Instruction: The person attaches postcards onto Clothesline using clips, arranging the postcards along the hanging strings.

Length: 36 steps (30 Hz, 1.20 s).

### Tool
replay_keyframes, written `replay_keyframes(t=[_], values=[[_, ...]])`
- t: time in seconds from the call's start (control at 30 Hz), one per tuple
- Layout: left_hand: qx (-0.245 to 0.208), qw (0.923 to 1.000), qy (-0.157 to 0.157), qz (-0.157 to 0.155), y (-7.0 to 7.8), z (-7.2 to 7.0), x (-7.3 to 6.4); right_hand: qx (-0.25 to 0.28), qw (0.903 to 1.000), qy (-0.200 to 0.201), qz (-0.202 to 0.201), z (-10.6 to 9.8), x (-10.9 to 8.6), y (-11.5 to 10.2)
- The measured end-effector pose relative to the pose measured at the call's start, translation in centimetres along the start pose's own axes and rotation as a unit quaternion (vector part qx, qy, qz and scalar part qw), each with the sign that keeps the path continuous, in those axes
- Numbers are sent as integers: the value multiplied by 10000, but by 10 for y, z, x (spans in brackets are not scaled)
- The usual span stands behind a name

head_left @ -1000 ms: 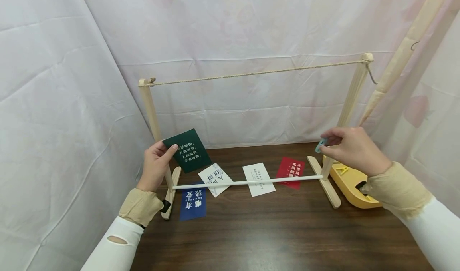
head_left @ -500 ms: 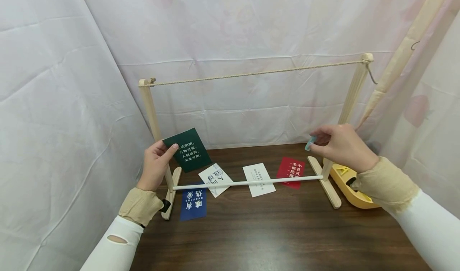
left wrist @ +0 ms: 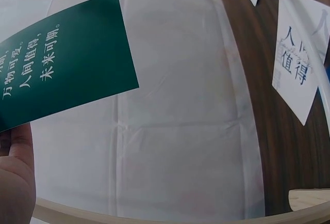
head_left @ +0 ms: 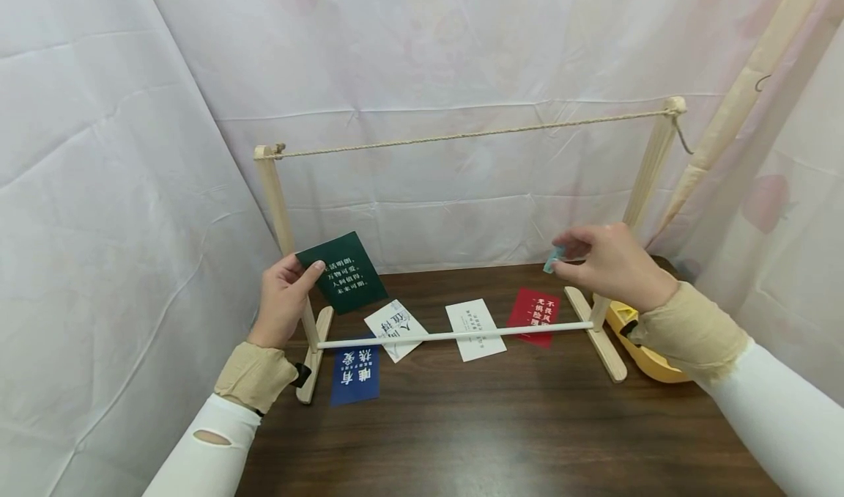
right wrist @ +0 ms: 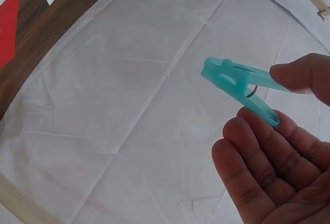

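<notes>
In the head view my left hand (head_left: 280,299) pinches a dark green card (head_left: 343,272) with white writing by its left edge, thumb on the printed face. The card is held up beside the left post of a wooden frame. My right hand (head_left: 613,262) pinches a light blue clothespin (head_left: 552,260) near the right post. The right wrist view has the clothespin (right wrist: 234,82) with one handle under the thumb and the other against the fingers; its nose points away from the hand. A twine line (head_left: 461,137) runs between the post tops, above both hands.
On the brown table (head_left: 475,424) lie a blue card (head_left: 354,387), two white cards (head_left: 467,321) and a red card (head_left: 530,308). A white rod (head_left: 435,336) joins the posts low down. A yellow container (head_left: 649,354) stands behind the right wrist. White cloth hangs behind.
My right hand has moved left and slightly up with the clothespin, away from the yellow container. The left hand and green card have shifted only slightly.
</notes>
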<state>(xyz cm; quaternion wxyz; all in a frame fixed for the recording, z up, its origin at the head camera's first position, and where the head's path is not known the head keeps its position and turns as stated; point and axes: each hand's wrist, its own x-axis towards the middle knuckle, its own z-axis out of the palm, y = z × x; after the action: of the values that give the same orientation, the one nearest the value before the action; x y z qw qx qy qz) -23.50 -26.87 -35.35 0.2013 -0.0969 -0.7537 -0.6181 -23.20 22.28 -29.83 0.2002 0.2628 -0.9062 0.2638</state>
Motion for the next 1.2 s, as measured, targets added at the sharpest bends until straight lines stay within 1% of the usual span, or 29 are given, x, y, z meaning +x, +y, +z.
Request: replay_keyframes(t=[0.2,0.5,0.77,0.97,1.1,1.2], values=[[-25,10000,6,-6,2,-2,1,59,10000,54,-51,3,4,-4],[75,10000,35,22,7,-4,3,34,9995,209,-250,7,13,-12],[116,9999,-10,54,11,-6,4,67,9994,122,-318,8,17,-15],[72,9999,-10,108,16,-7,7,161,9995,40,-267,8,22,-19],[54,9998,-30,167,18,-7,8,218,9992,117,-322,9,25,-21],[-74,9997,-61,219,20,-7,9,242,9988,158,-397,10,27,-22]])
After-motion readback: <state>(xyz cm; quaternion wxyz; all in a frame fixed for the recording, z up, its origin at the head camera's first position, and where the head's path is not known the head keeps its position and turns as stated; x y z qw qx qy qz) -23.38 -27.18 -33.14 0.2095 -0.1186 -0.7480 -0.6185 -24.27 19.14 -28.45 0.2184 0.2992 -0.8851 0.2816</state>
